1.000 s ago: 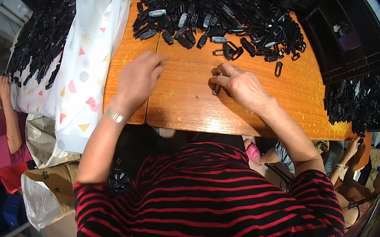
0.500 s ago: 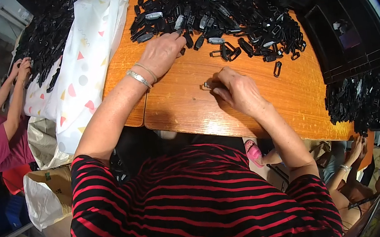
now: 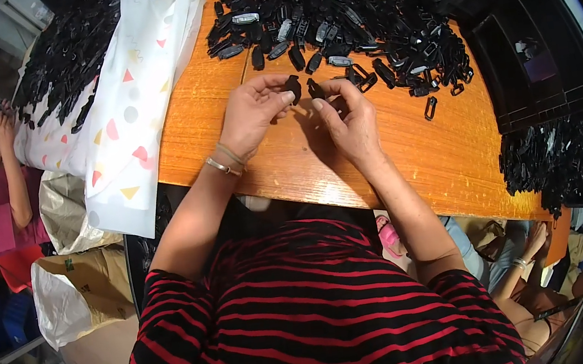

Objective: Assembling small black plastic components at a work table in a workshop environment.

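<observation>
Over the wooden table [image 3: 290, 175] my two hands are close together with a narrow gap between them. My left hand [image 3: 256, 109] pinches a small oval black plastic piece [image 3: 293, 87] upright between thumb and fingers. In my right hand [image 3: 351, 117], another small dark plastic piece [image 3: 315, 88] is gripped at the fingertips, partly covered by them. Just beyond the hands, a heap of black plastic pieces [image 3: 311, 21] covers the far part of the table, some with silvery-grey faces and some shaped like open frames.
A white patterned sheet [image 3: 141, 106] hangs over the left edge, beside another dark heap [image 3: 70, 64]. Black crates [image 3: 538, 39] stand at right above more black pieces [image 3: 553, 155]. Co-workers' arms show at left [image 3: 12, 167] and lower right [image 3: 526, 254]. A paper bag [image 3: 102, 280] sits lower left.
My left hand has drawn back from the heap toward me, now with a black piece. My right hand has moved slightly up and left, bringing its piece beside the left hand's.
</observation>
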Motion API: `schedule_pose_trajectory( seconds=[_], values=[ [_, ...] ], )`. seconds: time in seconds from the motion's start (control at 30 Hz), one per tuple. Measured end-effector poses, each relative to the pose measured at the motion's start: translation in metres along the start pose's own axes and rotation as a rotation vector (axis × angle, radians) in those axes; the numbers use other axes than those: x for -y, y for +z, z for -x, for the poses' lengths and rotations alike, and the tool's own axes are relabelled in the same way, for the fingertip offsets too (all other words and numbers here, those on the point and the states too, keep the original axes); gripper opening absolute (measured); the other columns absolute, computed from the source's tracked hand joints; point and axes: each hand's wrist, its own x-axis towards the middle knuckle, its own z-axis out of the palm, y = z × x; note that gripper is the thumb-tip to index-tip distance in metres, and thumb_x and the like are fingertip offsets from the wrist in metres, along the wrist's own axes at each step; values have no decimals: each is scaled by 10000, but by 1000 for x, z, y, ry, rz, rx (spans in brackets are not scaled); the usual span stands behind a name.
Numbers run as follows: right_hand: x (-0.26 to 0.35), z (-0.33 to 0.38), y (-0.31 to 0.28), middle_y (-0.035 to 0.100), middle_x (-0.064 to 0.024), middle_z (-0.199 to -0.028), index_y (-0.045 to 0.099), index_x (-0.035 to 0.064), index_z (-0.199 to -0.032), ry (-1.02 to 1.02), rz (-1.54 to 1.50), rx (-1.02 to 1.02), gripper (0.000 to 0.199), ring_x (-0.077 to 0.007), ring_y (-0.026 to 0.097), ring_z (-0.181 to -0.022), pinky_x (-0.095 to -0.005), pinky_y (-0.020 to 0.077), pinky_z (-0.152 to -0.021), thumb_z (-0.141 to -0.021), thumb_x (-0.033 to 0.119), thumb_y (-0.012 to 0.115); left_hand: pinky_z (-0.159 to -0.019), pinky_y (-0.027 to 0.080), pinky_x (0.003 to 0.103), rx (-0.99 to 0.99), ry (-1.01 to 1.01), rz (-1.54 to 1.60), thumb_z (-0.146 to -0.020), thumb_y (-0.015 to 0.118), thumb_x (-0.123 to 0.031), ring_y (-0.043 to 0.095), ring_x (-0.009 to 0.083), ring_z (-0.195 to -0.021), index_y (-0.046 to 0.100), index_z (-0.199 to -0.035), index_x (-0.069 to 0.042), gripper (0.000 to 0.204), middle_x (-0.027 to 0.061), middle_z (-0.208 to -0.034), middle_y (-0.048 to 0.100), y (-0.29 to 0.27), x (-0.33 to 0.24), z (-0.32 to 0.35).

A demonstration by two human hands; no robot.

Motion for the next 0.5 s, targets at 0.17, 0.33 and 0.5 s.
schedule_pose_trajectory(
  seconds=[0.17,0.33,0.5],
  values=[
    [5,-3,6,611,-44,-885,611,-5,-1055,-16,-101,-1,205,-73,591,-698,-212,475,-603,-865,29,679,-656,483,180,57,-14,147,-897,653,-73,611,58,-767,597,-1159,12,281,18,-925,664,2,-4,9],
    [11,-4,9,591,-41,-888,626,-7,-1027,-40,-70,13,184,-72,586,-697,-211,474,-601,-855,24,684,-672,487,179,41,12,124,-901,642,-58,615,55,-778,597,-1170,15,282,21,-946,669,1,-1,11],
    [12,-1,12,593,-69,-862,638,-2,-1012,-49,-23,8,187,-119,605,-677,-235,480,-592,-837,28,695,-674,482,179,3,49,97,-908,631,-47,603,43,-774,590,-1192,31,297,15,-936,663,7,8,19]
  ],
)
